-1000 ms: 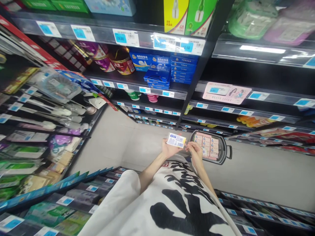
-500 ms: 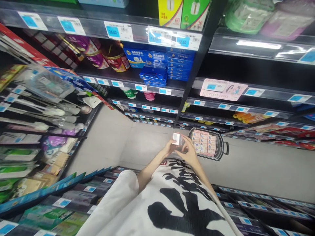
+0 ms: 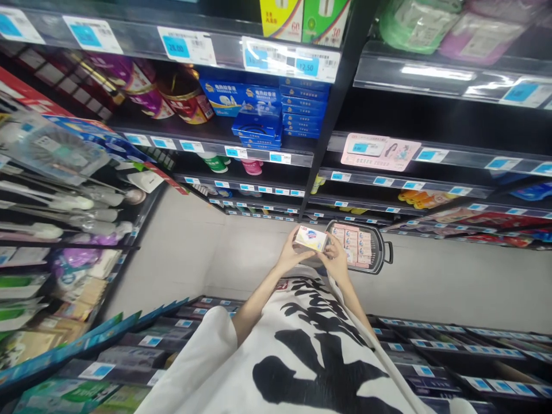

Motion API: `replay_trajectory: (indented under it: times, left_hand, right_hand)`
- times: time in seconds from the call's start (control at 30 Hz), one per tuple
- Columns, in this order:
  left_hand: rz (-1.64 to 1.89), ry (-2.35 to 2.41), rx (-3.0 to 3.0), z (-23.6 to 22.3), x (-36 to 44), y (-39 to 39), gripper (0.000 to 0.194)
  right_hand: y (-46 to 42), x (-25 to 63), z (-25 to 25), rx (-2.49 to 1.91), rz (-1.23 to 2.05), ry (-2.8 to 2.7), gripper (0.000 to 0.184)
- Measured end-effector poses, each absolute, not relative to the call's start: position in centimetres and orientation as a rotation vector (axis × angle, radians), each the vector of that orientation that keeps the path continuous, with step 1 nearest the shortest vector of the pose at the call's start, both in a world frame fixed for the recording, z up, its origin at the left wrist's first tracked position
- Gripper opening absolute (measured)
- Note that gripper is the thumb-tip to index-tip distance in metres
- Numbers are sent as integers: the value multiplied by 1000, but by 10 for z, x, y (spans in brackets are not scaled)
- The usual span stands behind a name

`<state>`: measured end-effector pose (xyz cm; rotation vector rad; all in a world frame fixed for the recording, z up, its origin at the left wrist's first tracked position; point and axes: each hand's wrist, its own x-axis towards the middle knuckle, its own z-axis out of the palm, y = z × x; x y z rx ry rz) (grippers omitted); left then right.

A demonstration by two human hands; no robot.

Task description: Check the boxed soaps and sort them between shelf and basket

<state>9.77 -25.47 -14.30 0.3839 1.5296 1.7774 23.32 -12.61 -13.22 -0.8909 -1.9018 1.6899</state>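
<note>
Between my two hands is a small white and pale yellow soap box, its printed broad face turned up toward me. My left hand grips the box's left end, thumb along the near edge. On the other end, my right hand has its fingers bent around the corner. Just right of the hands, a dark shopping basket stands low down, holding rows of pink boxes with similar printing. My right hand covers part of the basket's left side.
Ahead rise dark store shelves with blue and white price tags, blue cartons and tubs. Packaged brushes hang at the left. More shelves stand close below, on both sides of my body. Grey floor runs between them.
The soap box has turned from its plain white end to its printed broad face. My right hand has closed in on its right end. The view has shifted slightly.
</note>
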Motion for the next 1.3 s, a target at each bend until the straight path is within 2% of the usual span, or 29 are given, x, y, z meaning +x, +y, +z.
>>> replay_trajectory:
  times: [0.13, 0.3, 0.87, 1.1, 1.3]
  left_hand:
    - [1808, 1547, 524, -138, 87, -259, 80]
    - [1813, 1579, 643, -132, 84, -258, 63]
    - [1826, 1458, 601, -131, 82, -260, 60]
    - [1855, 1420, 506, -142, 76, -262, 56]
    - [1844, 1341, 405, -142, 79, -261, 56]
  right_hand:
    - [-118, 239, -135, -923, 1831, -1779, 79]
    - [-117, 241, -132, -896, 1868, -1703, 77]
    - [-118, 241, -120, -881, 1865, -1697, 74]
    - [-118, 242, -130, -974, 1940, -1614, 91]
    - [-121, 236, -131, -1042, 1965, -1507, 60]
